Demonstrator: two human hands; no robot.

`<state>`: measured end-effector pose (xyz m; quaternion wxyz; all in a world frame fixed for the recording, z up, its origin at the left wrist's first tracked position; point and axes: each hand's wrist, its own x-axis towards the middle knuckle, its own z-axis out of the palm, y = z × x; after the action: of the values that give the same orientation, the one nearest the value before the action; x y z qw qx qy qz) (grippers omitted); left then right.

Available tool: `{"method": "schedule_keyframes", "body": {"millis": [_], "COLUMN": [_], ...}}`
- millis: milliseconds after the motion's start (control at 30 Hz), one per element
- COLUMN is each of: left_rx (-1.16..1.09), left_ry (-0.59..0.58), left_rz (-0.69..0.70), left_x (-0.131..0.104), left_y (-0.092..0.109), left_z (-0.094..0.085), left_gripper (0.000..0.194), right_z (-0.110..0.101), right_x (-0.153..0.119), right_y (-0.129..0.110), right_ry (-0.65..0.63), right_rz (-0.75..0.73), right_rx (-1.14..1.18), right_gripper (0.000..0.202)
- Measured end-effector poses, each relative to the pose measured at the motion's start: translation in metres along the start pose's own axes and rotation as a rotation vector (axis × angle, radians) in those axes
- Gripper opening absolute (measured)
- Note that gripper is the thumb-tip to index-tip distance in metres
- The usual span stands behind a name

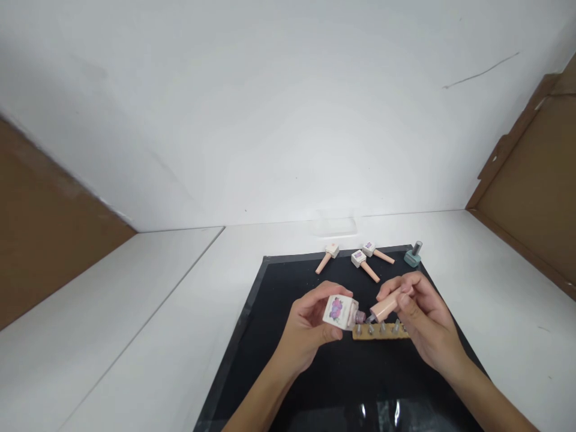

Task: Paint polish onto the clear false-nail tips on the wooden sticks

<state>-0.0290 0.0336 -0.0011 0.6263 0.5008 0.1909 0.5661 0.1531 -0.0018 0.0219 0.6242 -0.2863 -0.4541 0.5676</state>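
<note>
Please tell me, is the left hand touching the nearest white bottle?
Touching. The head view shows the left hand holding the nearest white bottle between thumb and fingers.

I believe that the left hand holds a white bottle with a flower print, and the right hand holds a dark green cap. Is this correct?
Not entirely: the cap in the right hand is peach, not dark green, as the head view shows. The left hand does hold the white bottle with a flower print.

Left hand [306, 327] gripping, right hand [426, 323] pinching, both bare, near each other; forearms [261, 393] angled inward.
</note>
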Motion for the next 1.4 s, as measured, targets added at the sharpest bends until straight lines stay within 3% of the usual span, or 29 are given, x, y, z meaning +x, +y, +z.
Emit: {"method": "schedule_keyframes", "body": {"millis": [200,467,633,800,967,1200,1333,1400], "left_rx": [-0.035,-0.069,-0.028,0.216,0.834,0.926,0.985,1.022], "left_ry": [0.001,-0.007,0.042,0.085,0.143,0.073,-0.026,-0.103], "left_rz": [0.01,-0.03,-0.185,-0.441,-0.481,-0.565,-0.587,-0.626], "left_x": [0.001,0.001,0.002,0.008,0.014,0.02,0.017,0.014], "left_y": [0.0,0.002,0.003,-0.005,-0.021,-0.041,-0.024,-0.01], "left_z": [0.002,0.002,0.003,-0.001,-0.015,-0.034,-0.043,-0.047], "left_gripper": [0.036,0.035,0.036,0.039,0.037,0.044,0.053,0.044], "right_z": [0.007,0.01,0.006,0.0,-0.007,-0.014,-0.016,-0.016], "right_x": [0.003,0.006,0.006,0.006,0.007,0.012,0.014,0.014], "right_y": [-0.005,-0.007,-0.01,-0.011,-0.011,-0.013,-0.012,-0.011], "right_ry": [0.023,0.058,0.076,0.086,0.129,0.187,0.207,0.217], "right_rz": [0.119,0.156,0.115,-0.009,-0.089,-0.102,-0.101,-0.103], "right_rx": [0.149,0.211,0.131,-0.003,-0.147,-0.177,-0.196,-0.214], "right_gripper": [0.018,0.017,0.019,0.019,0.019,0.023,0.025,0.026]}}
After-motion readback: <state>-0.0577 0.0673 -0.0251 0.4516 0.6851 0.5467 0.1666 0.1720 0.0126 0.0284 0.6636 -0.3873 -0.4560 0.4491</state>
